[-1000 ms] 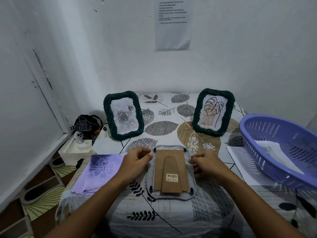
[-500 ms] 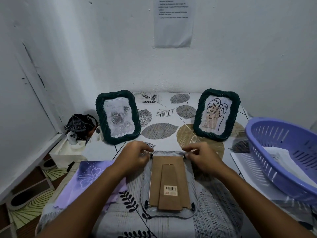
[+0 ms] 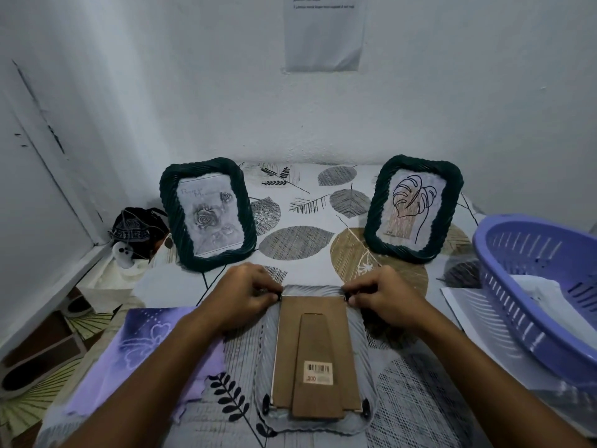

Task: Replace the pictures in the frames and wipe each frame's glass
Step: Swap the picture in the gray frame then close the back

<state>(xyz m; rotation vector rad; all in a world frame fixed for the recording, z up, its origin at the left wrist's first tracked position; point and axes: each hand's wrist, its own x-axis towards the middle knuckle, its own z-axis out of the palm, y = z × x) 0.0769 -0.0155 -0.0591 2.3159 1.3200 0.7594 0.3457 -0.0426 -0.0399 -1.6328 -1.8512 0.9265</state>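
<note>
A clear-rimmed picture frame (image 3: 315, 357) lies face down on the table, its brown cardboard back with a stand and barcode sticker facing up. My left hand (image 3: 247, 294) pinches the small black clip at the frame's far left corner. My right hand (image 3: 381, 294) pinches the clip at the far right corner. Two more black clips sit at the near corners. Behind stand two dark green frames: the left frame (image 3: 206, 215) holds a grey rose picture, the right frame (image 3: 415, 206) a leaf line drawing. A purple cloth (image 3: 135, 354) lies left of the face-down frame, under my left forearm.
A purple plastic basket (image 3: 542, 286) with white paper inside sits at the right, on a white sheet (image 3: 465, 305). A dark cap and a white box (image 3: 135, 234) lie off the table's left side. Walls close in behind and left.
The view came closer and tilted down. My right hand moved from the frame's right side up to its far right corner; both hands now pinch the far corner clips.
</note>
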